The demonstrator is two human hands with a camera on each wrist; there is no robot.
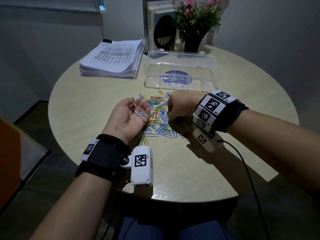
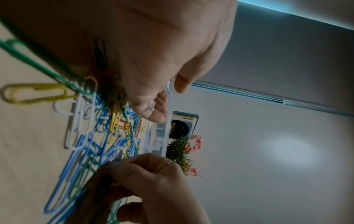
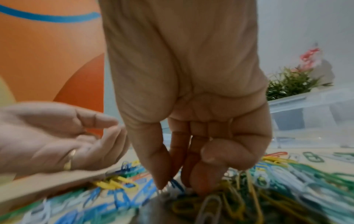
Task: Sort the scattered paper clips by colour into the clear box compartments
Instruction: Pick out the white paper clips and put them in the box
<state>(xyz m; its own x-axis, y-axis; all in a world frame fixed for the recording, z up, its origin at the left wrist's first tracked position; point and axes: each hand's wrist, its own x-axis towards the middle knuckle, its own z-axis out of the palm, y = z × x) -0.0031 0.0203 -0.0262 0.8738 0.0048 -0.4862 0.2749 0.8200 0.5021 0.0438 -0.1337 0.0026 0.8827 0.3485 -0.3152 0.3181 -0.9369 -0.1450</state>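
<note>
A heap of coloured paper clips (image 1: 161,116) in blue, green, yellow, red and white lies mid-table. My left hand (image 1: 136,106) rests palm up beside the heap's left edge, fingers relaxed, with a few white clips (image 1: 140,113) lying loose in the palm. My right hand (image 1: 174,110) points down into the heap from the right. In the right wrist view its thumb and forefinger (image 3: 178,186) pinch together on a pale clip at the pile, blurred, and the other fingers curl in. The clear box (image 1: 213,70) stands just behind the heap.
A thick stack of printed papers (image 1: 112,59) lies at the back left. Upright books (image 1: 155,23) and a potted plant (image 1: 194,32) stand behind the box. A black cable (image 1: 245,170) trails from my right wrist over the round table's near edge (image 1: 173,200).
</note>
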